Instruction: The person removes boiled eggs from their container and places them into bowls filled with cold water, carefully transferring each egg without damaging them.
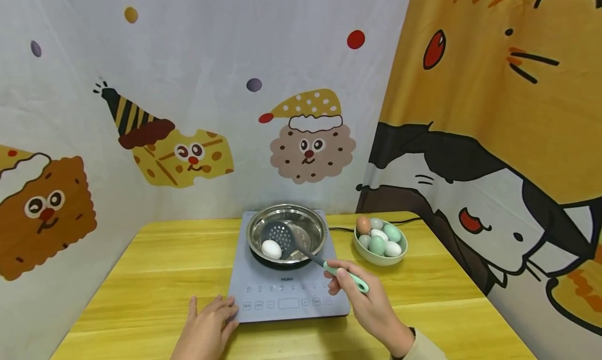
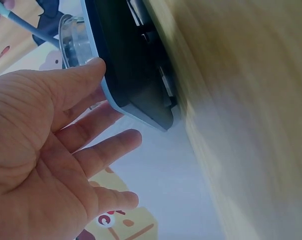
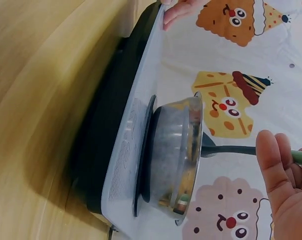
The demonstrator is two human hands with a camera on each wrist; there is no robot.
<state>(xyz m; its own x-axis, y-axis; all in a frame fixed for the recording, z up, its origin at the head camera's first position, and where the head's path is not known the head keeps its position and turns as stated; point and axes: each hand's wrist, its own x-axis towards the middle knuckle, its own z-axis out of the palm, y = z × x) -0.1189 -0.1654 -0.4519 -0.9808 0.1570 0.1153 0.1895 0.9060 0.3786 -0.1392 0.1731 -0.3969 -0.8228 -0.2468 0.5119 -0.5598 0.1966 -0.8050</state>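
My right hand [image 1: 362, 297] grips the mint-green handle of a dark slotted spoon [image 1: 279, 229]. Its perforated head is inside a round stainless steel pot [image 1: 312, 220]. One white egg [image 1: 271, 249] lies at the near-left edge of that head; I cannot tell whether the spoon bears its weight. Under the pot sits a grey-blue induction cooker [image 1: 263, 292] with a touch panel along its front. My left hand [image 1: 207, 326] touches the cooker's front-left corner, its fingers extended. In the left wrist view, the thumb [image 2: 93, 70] rests against the cooker's edge.
A pale green bowl [image 1: 376, 260] stands right of the cooker, holding several white, greenish and brown eggs. A black power cord [image 1: 340, 229] runs behind it. The wooden table [image 1: 155, 276] is backed by a cartoon-print curtain [image 1: 197, 88].
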